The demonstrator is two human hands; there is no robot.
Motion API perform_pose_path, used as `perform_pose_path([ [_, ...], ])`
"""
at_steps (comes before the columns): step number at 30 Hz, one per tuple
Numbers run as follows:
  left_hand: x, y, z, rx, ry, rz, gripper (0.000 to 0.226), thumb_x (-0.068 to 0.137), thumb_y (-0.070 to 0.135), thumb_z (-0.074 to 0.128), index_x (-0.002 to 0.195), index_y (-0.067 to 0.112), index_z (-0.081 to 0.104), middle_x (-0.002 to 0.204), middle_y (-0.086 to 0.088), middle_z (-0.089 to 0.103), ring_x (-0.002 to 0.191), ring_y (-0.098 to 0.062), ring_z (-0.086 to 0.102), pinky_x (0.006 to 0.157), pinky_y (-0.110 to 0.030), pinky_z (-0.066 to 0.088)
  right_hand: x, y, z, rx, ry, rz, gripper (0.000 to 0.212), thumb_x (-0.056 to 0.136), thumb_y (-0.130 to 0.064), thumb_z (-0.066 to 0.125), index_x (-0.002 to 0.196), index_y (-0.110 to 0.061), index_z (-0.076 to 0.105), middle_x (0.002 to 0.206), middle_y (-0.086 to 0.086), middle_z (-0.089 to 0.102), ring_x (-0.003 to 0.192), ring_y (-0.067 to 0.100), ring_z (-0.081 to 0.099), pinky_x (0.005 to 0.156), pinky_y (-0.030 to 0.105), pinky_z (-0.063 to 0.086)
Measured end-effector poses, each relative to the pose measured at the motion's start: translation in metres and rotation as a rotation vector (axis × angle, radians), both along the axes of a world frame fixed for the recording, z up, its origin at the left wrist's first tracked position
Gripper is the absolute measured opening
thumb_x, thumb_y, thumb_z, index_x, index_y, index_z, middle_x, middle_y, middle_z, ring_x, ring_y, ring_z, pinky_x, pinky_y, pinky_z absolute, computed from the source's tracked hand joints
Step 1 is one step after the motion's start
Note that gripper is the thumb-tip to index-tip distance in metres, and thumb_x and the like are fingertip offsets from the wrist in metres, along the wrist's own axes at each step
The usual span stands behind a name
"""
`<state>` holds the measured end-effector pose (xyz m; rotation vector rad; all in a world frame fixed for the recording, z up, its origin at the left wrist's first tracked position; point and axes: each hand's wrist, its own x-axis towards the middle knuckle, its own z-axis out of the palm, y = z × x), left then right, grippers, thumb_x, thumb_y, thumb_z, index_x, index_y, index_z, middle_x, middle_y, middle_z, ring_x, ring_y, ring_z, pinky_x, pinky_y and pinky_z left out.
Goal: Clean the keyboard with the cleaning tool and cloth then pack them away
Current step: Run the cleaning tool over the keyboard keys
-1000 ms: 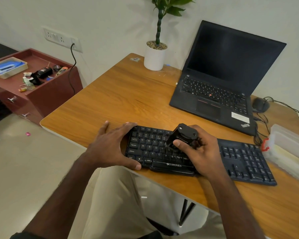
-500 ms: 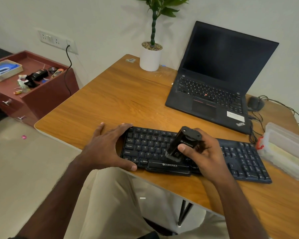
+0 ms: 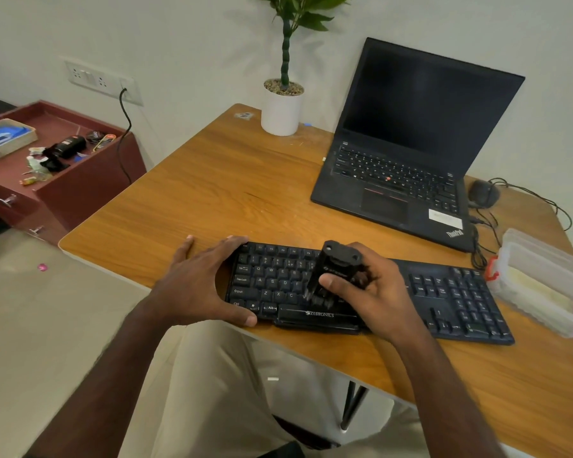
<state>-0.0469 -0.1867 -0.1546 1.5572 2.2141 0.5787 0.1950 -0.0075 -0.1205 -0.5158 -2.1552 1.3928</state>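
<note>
A black Zebronics keyboard (image 3: 450, 299) lies along the near edge of the wooden desk (image 3: 232, 193). My left hand (image 3: 199, 282) clasps the keyboard's left end, thumb on the front edge and fingers on the back corner. My right hand (image 3: 371, 292) grips a black cleaning tool (image 3: 334, 269), a block-shaped brush, tilted with its bristles down on the keys just above the space bar. No cloth shows anywhere in view.
An open black laptop (image 3: 407, 153) stands behind the keyboard, with a mouse (image 3: 482, 192) and cables to its right. A clear plastic box (image 3: 543, 279) sits at the desk's right edge. A potted plant (image 3: 282, 104) is at the back. A maroon cabinet (image 3: 57, 180) with clutter stands to the left.
The brush has slid a little toward the keyboard's front rows and stands more upright. My left hand keeps its hold on the keyboard's end. The camera view has shifted slightly.
</note>
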Motion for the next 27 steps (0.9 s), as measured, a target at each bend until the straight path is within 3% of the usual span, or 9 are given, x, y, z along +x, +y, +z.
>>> perform_pose_path([
  [3, 0.0, 0.0, 0.0, -0.008, 0.002, 0.001, 0.139, 0.037, 0.106, 0.046, 0.156, 0.044, 0.008, 0.162, 0.014, 0.026, 0.136, 0.009, 0.016, 0.123, -0.044, -0.014, 0.0, 0.006, 0.002, 0.04, 0.033, -0.095, 0.024, 0.083, -0.035, 0.08, 0.103, -0.025, 0.069, 0.096, -0.003, 0.07, 0.093, 0.026, 0.068, 0.079, 0.055, 0.056],
  [7, 0.0, 0.001, 0.0, -0.003, 0.004, 0.0, 0.139, 0.038, 0.106, 0.048, 0.156, 0.043, 0.009, 0.161, 0.015, 0.028, 0.137, 0.008, 0.02, 0.123, -0.044, -0.014, 0.009, 0.002, 0.003, -0.02, 0.091, -0.073, 0.018, 0.086, -0.024, 0.078, 0.1, -0.021, 0.068, 0.091, -0.005, 0.069, 0.087, 0.02, 0.068, 0.072, 0.035, 0.056],
  [12, 0.0, 0.0, -0.001, -0.003, 0.003, 0.001, 0.14, 0.038, 0.106, 0.047, 0.156, 0.043, 0.009, 0.162, 0.013, 0.026, 0.138, 0.007, 0.018, 0.123, -0.044, -0.014, 0.011, -0.002, 0.0, -0.012, 0.035, -0.098, 0.02, 0.083, -0.03, 0.077, 0.101, -0.029, 0.068, 0.095, -0.005, 0.07, 0.093, 0.023, 0.069, 0.077, 0.042, 0.059],
  [18, -0.001, 0.0, -0.002, 0.001, 0.003, -0.004, 0.138, 0.04, 0.104, 0.05, 0.156, 0.043, 0.009, 0.162, 0.013, 0.028, 0.141, 0.006, 0.019, 0.123, -0.046, -0.013, 0.016, 0.003, 0.004, -0.029, 0.077, -0.072, 0.021, 0.084, -0.024, 0.079, 0.101, -0.021, 0.068, 0.093, -0.006, 0.07, 0.089, 0.016, 0.069, 0.073, 0.029, 0.056],
  [23, 0.0, 0.0, -0.003, -0.007, 0.003, 0.006, 0.138, 0.04, 0.104, 0.052, 0.156, 0.044, 0.009, 0.161, 0.014, 0.03, 0.146, -0.001, 0.024, 0.123, -0.046, -0.012, 0.013, 0.009, 0.001, 0.027, 0.036, -0.125, 0.028, 0.082, -0.04, 0.08, 0.102, -0.025, 0.068, 0.094, -0.003, 0.07, 0.091, 0.026, 0.068, 0.077, 0.051, 0.059],
  [27, 0.0, 0.0, -0.002, -0.001, -0.001, 0.008, 0.137, 0.04, 0.104, 0.052, 0.156, 0.044, 0.01, 0.16, 0.014, 0.032, 0.146, -0.004, 0.026, 0.123, -0.045, -0.013, 0.019, 0.007, 0.003, -0.002, 0.072, -0.078, 0.022, 0.086, -0.03, 0.079, 0.102, -0.021, 0.068, 0.095, -0.005, 0.07, 0.09, 0.02, 0.069, 0.073, 0.037, 0.059],
])
